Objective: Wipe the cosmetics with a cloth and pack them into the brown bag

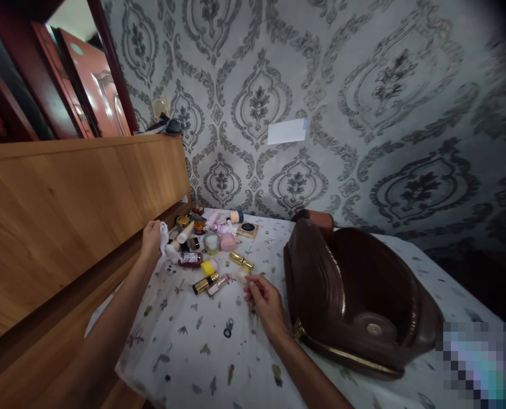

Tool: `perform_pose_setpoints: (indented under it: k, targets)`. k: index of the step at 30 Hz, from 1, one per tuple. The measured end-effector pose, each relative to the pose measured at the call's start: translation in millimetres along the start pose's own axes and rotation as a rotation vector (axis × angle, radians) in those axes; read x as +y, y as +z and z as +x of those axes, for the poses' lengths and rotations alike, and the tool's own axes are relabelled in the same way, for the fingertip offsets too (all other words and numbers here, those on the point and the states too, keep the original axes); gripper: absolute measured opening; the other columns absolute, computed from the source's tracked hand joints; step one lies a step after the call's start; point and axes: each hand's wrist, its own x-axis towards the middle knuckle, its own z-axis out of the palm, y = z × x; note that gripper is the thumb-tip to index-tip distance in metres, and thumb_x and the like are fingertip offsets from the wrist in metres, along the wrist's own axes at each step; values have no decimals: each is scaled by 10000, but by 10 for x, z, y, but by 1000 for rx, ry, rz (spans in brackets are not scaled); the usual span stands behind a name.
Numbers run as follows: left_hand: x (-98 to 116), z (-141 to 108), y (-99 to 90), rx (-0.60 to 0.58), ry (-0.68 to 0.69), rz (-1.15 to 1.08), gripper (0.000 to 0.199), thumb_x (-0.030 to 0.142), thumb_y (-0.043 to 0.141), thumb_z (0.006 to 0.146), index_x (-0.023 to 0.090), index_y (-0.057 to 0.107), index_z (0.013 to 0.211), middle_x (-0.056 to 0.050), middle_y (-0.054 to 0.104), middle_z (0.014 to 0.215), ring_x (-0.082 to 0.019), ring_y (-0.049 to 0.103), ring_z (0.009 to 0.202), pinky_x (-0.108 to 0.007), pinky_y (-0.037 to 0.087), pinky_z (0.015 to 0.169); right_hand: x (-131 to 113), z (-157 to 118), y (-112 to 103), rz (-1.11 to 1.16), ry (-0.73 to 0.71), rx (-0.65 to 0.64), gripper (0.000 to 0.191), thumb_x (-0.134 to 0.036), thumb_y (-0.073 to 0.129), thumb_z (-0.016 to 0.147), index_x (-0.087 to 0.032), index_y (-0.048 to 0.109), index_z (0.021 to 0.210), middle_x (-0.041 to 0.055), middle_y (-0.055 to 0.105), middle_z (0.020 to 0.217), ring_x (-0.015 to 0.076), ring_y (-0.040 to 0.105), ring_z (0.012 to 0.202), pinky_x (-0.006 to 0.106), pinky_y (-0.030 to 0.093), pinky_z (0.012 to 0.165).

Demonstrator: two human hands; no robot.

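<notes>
My left hand is closed on a crumpled white tissue at the left edge of the table, beside a crowd of cosmetics. My right hand has its fingers curled and pinched at the edge of a small pale round item, whose kind is unclear. Near that hand lie a gold tube, a black and gold tube and a slim pink tube. A yellow-lidded piece, a dark red bottle, a glass jar and a pink round jar sit farther back.
A dark brown leather bag stands unzipped and gaping on the right of the patterned tablecloth. Along the left runs a wooden panel. At the back, a gold compact lies before the papered wall.
</notes>
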Motion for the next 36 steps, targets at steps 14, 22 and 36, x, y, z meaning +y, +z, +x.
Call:
perform_pose_setpoints:
  k: [14,22,36]
  targets:
    - [257,-564,960,-567,452,796,282,342,584,951,195,618,1189,-92,619,1258,-241,607,1111,-483,503,963,33,-1,-5,-22,22,-21,454,-595,669,723,-170,669,884,23,633,659,153,569,530,252,411,470]
    - [365,-251,1201,-615,418,1101,319,374,605,940,166,616,1182,-89,643,1199,-230,644,1039,-455,547,894,13,-3,-14,-22,26,-28,426,-569,654,752,-165,668,885,23,628,663,147,565,522,244,399,463]
    - [239,194,2246,-911,631,1008,359,366,599,943,189,582,1255,-101,605,1283,-244,622,1097,-472,537,925,103,-17,-23,-25,49,-52,365,-506,580,833,-162,650,932,4,586,674,127,523,534,233,367,485]
